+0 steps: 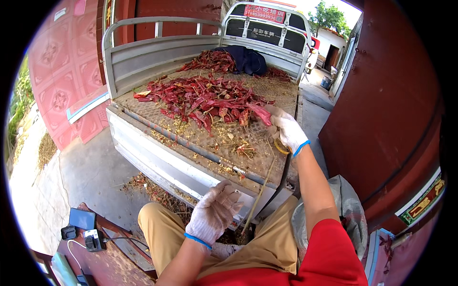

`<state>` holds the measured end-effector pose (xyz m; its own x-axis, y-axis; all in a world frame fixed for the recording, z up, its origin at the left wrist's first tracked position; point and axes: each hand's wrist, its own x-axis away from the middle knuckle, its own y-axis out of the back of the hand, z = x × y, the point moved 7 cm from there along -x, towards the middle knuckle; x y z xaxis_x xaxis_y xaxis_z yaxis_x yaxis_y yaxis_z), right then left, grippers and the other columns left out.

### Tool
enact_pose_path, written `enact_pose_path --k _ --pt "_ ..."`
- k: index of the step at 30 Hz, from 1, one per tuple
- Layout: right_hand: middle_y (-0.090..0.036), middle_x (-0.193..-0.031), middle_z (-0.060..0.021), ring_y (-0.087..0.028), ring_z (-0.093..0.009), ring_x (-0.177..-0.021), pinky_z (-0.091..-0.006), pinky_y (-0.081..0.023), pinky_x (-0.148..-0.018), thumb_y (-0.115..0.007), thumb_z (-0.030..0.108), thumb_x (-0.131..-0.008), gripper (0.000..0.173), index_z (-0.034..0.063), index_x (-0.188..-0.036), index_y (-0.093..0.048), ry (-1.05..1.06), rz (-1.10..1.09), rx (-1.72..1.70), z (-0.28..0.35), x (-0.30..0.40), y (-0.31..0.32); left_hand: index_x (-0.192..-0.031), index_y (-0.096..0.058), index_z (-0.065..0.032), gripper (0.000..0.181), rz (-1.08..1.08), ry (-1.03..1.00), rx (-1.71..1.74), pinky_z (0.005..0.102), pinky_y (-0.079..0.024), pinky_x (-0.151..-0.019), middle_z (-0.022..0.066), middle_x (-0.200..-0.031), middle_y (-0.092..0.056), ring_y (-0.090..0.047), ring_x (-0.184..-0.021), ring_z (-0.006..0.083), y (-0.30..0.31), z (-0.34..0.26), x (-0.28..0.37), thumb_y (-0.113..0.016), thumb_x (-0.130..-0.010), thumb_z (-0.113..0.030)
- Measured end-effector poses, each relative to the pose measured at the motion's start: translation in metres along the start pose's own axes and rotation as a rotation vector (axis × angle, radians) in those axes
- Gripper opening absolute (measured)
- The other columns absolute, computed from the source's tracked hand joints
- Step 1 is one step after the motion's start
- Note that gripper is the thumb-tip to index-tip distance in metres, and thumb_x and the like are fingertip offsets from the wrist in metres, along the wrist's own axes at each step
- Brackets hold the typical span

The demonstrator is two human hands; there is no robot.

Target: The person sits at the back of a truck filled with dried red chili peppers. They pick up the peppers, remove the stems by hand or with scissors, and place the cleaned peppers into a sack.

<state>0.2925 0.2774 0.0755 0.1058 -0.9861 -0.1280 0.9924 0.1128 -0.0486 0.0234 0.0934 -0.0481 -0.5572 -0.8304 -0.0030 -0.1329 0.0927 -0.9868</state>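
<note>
Dried red chili peppers (211,98) lie in a loose pile on the rusty bed of a small cargo truck (171,84). My right hand (286,127), in a white knit glove with a blue cuff, grips a red chili pepper (260,113) at the pile's right edge. My left hand (216,211), gloved alike and soiled, is raised over my lap in front of the lowered tailgate (157,152). Its fingers are partly curled, and nothing shows between them. Yellow seeds and stem bits (245,151) are scattered between the pile and the bed's rear edge.
More chilies and a dark blue cloth (247,60) lie farther up the bed. A grey woven sack (347,203) stands at my right. Stems and debris (161,195) cover the ground below the tailgate. A phone (82,218) and small devices rest on a wooden surface at lower left.
</note>
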Motion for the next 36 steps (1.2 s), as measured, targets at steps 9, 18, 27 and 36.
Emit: enact_pose_path --k 9,18,27,36 --pt "-0.067 -0.126 -0.0154 -0.065 -0.028 -0.110 -0.0372 -0.052 -0.092 -0.062 0.007 -0.086 0.051 0.0061 -0.137 -0.058 0.255 0.108 0.962 0.039 0.075 -0.069 -0.139 -0.052 0.0002 0.058 0.069 -0.006 -0.144 0.0517 -0.053 -0.096 0.0176 -0.127 -0.066 -0.065 -0.115 0.0360 -0.025 0.005 -0.004 -0.068 -0.094 -0.033" --pt "-0.068 -0.105 -0.0127 -0.065 -0.036 -0.099 -0.0452 -0.053 -0.086 -0.062 0.006 -0.081 0.058 0.0173 -0.138 -0.057 0.658 0.347 1.484 0.056 0.158 -0.158 -0.151 -0.035 -0.0023 0.082 -0.100 -0.424 -0.664 0.0470 -0.047 -0.106 0.0194 -0.146 -0.047 -0.048 -0.134 0.0326 -0.025 -0.047 -0.006 -0.079 -0.084 -0.019" --pt "-0.068 -0.101 -0.0140 -0.066 -0.036 -0.096 -0.0448 -0.055 -0.084 -0.065 0.007 -0.079 0.064 0.0124 -0.141 -0.052 0.580 0.451 1.176 0.057 0.169 -0.183 -0.145 -0.045 0.0010 0.068 0.083 -0.202 -1.123 0.0292 -0.045 -0.104 0.0067 -0.127 -0.063 -0.057 -0.117 0.0129 -0.055 -0.005 -0.013 -0.074 -0.083 0.002" --pt "-0.072 -0.111 -0.0162 -0.070 -0.029 -0.102 -0.0377 -0.053 -0.090 -0.066 0.023 -0.083 0.056 0.0086 -0.136 -0.059 0.248 0.275 0.861 0.025 0.122 -0.135 -0.113 -0.061 -0.0014 0.038 -0.042 -0.251 -1.164 0.0278 -0.049 -0.092 0.0026 -0.099 -0.066 -0.060 -0.094 0.0122 -0.021 -0.021 -0.024 -0.075 -0.078 0.003"
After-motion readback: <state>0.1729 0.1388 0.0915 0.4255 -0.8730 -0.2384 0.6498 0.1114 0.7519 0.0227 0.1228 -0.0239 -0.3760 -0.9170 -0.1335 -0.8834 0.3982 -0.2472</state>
